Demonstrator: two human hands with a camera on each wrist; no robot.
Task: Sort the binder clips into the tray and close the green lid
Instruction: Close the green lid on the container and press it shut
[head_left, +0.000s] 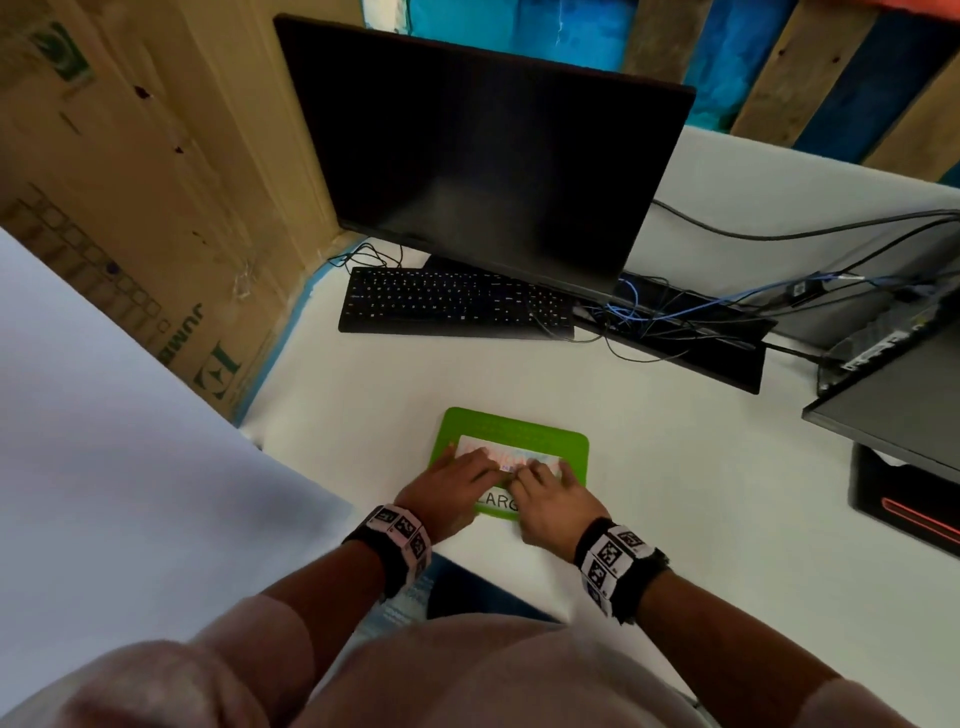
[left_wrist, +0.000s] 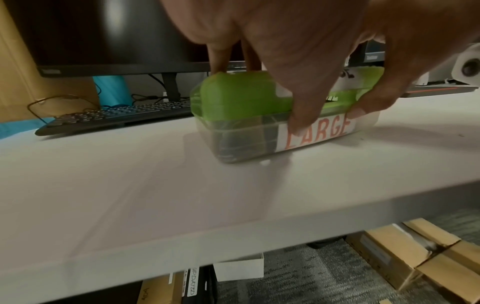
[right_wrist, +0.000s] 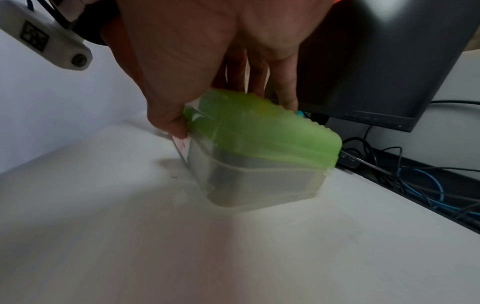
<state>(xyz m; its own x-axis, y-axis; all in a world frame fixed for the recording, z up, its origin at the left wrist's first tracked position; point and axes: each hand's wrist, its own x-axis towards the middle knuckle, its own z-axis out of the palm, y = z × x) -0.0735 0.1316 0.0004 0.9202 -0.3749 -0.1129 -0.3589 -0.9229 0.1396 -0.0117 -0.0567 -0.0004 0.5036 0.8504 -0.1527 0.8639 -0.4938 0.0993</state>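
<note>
Two hands sit on the green lid (head_left: 511, 431): our left hand (head_left: 451, 486) at its 8 o'clock corner and our right hand (head_left: 551, 499) at 5 o'clock, fingers spread flat on top, thumbs hooked over the near rim, so both clamp lid to tray (right_wrist: 262, 183). We judge the lid thin and bendy, the clear tray stiff, slick and weighty with dark clips (left_wrist: 241, 139), best held at the corners. It rests on the white table (head_left: 649, 457), at 6 o'clock from the keyboard (head_left: 452, 301), lettered LARGE.
</note>
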